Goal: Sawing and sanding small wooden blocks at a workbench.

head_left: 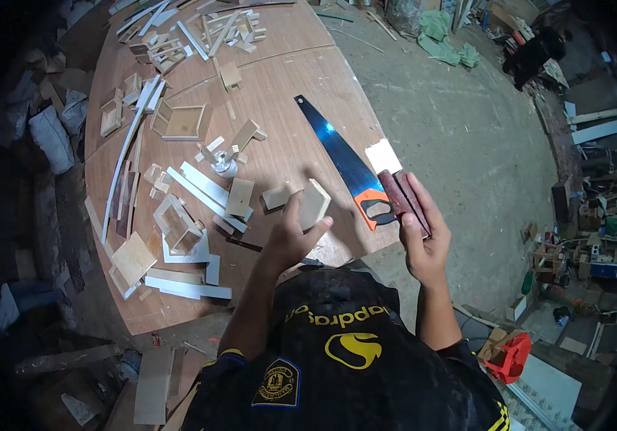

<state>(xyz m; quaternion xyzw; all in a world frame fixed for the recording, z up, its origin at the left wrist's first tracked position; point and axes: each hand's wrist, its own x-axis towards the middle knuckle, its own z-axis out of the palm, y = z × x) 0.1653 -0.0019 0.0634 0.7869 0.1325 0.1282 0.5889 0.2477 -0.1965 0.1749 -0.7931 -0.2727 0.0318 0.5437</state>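
Observation:
My left hand (295, 235) has its thumb and fingers closed round a small pale wooden block (313, 204) with angled ends, just above the table's near edge. My right hand (428, 233) grips a pair of dark reddish-brown wooden strips (403, 201) side by side. A pale flat piece (382, 156) shows at their far end; whether it is joined to them I cannot tell. Between the hands, a handsaw (337, 154) with an orange and black handle lies on the table, its handle close to the strips. Another small wooden block (277, 196) rests beside my left hand.
On the wooden table (287, 93), small open wooden boxes (183, 122), white strips (201, 185) and a clear jar (225, 167) are spread to the left. More offcuts (233, 32) lie at the far end. A red bag (513, 358) and clutter stand on the floor at right.

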